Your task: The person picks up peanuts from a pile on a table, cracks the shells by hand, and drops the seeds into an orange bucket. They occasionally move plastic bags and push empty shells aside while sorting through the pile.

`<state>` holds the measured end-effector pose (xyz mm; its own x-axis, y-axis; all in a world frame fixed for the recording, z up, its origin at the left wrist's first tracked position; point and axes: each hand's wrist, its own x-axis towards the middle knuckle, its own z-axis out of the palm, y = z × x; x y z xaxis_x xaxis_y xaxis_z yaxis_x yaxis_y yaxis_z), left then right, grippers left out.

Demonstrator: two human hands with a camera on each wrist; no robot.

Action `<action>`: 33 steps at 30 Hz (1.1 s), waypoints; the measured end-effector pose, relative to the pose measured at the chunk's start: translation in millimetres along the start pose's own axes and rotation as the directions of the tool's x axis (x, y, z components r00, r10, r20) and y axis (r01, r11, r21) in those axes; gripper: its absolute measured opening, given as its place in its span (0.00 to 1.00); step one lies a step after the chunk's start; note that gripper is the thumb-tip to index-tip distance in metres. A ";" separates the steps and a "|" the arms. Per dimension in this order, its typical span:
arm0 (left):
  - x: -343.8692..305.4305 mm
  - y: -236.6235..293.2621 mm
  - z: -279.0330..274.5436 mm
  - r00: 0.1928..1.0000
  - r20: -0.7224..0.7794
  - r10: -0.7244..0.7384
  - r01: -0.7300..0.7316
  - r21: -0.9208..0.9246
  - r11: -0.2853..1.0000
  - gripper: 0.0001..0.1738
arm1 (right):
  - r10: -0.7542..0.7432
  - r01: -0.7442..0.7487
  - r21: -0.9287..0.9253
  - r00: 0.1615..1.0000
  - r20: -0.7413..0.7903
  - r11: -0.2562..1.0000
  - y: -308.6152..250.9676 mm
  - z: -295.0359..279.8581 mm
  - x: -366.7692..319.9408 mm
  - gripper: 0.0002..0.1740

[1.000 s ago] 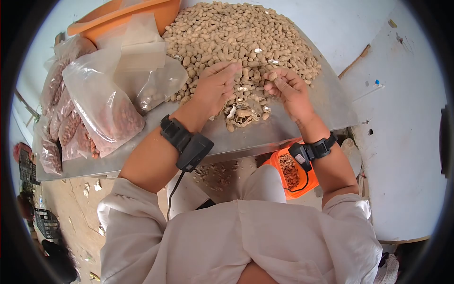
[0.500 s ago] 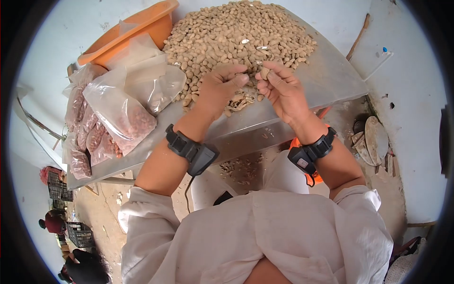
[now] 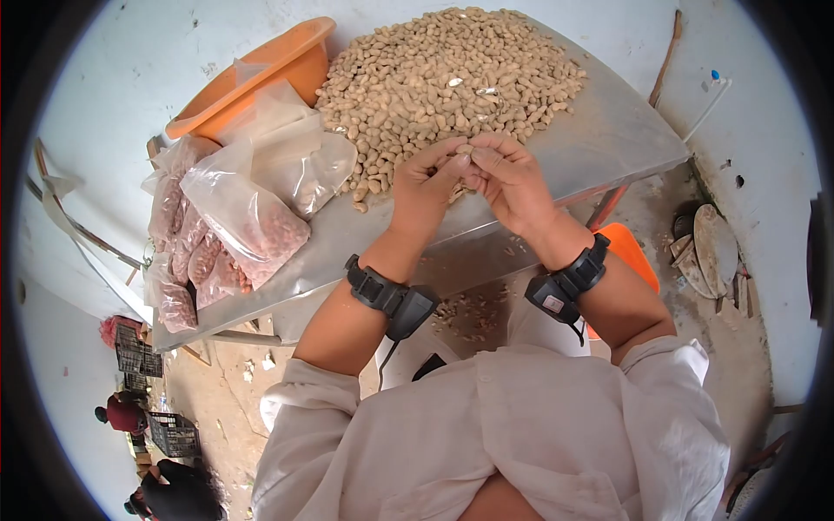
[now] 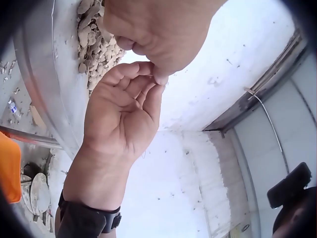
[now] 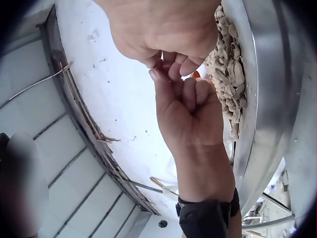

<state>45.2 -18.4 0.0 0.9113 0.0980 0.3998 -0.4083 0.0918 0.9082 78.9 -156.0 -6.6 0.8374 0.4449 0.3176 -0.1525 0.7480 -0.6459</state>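
Note:
A peanut (image 3: 466, 149), mostly covered by fingertips, is between the two hands in the head view. My left hand (image 3: 419, 189) pinches it from one side with thumb and curled fingers, and my right hand (image 3: 519, 189) pinches it from the other. Both hands are above the near edge of a large peanut pile (image 3: 452, 69). In the left wrist view my right hand (image 4: 121, 111) meets the left hand (image 4: 158, 29) at the thumb tips. The right wrist view has my left hand (image 5: 190, 114) below the right hand (image 5: 163, 29), the peanut hidden.
Plastic bags of reddish kernels (image 3: 261, 230) lie on the left of the metal table (image 3: 608, 143), beside an orange basin (image 3: 295, 74). Below the table's right side is an orange container (image 3: 627, 252). Black crates (image 3: 174, 434) and two people are on the floor at lower left.
The hands have come together; the left fingers, earlier apart from the peanut in the right hand, now meet it. The head view has shifted, bringing the table's right corner and the people more into sight.

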 end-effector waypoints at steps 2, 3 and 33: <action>-4.0 7.8 1.2 0.999 -0.008 -0.039 0.039 -0.014 0.999 0.16 | 0.035 -0.035 -0.009 0.999 0.002 0.999 -0.7 -0.3 0.6 0.06; -4.2 8.2 1.0 0.998 -0.006 -0.070 0.069 -0.049 0.996 0.16 | 0.052 -0.052 -0.014 0.999 0.004 0.999 -1.7 -0.2 1.1 0.05; -14.2 -21.2 -0.1 1.000 0.006 -0.020 0.018 0.256 0.966 0.07 | -0.262 0.275 -0.929 0.942 0.210 0.247 13.6 12.0 12.5 0.21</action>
<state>40.9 -21.6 -25.0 0.9195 0.0906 0.3825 -0.3652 -0.1636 0.9165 81.0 -134.4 -3.1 0.7187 0.3268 0.6138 0.6807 -0.1505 -0.7169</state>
